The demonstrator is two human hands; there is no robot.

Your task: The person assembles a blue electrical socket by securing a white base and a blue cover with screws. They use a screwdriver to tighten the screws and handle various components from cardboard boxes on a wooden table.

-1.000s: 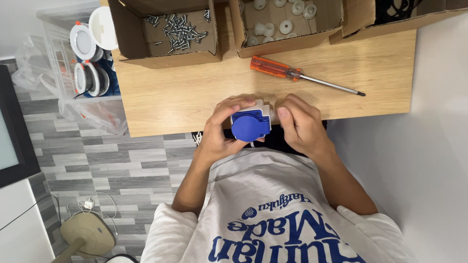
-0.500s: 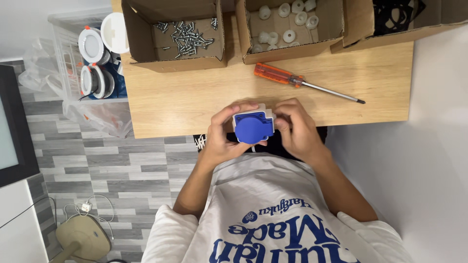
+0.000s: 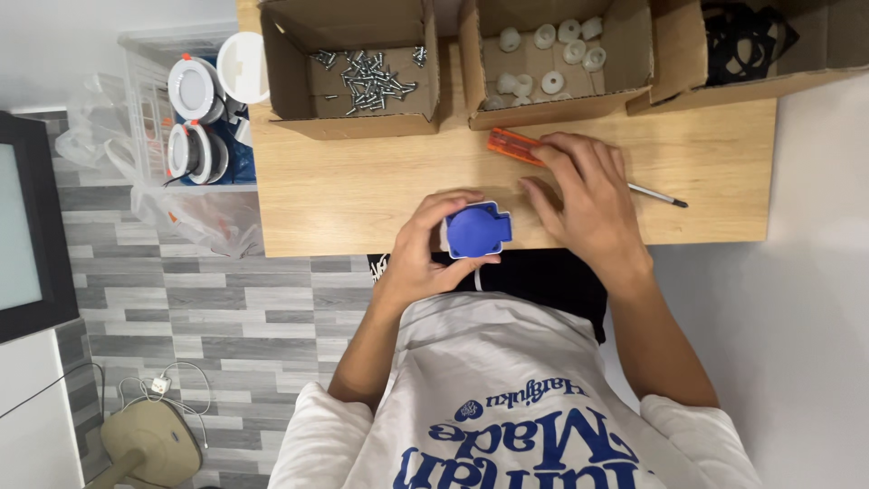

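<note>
Taking the wooden table (image 3: 362, 195) as my landmark: off its left edge stands a clear bin of round white light fittings (image 3: 195, 122). Along the table's far edge sit three cardboard boxes, the left one holding screws (image 3: 367, 77), the middle one white round parts (image 3: 552, 59), the right one black parts (image 3: 742, 36).

My left hand (image 3: 425, 249) is clamped on a blue socket (image 3: 478, 230) with a white back, held just over the table's near edge, the blue face turned up at me. Thumb and fingers wrap its sides; the grip looks firm.

My right hand (image 3: 584, 204) lies spread on the table, fingers apart, over the shaft of an orange-handled screwdriver (image 3: 511, 145). The handle pokes out left of my fingertips, the tip to the right. Fingers are on it, not closed around it.

The risk, as I judge it: the socket hangs at the table's near edge on one hand alone, so a loosened grip could drop it into my lap. The round screwdriver could also roll from under flat fingers.
</note>
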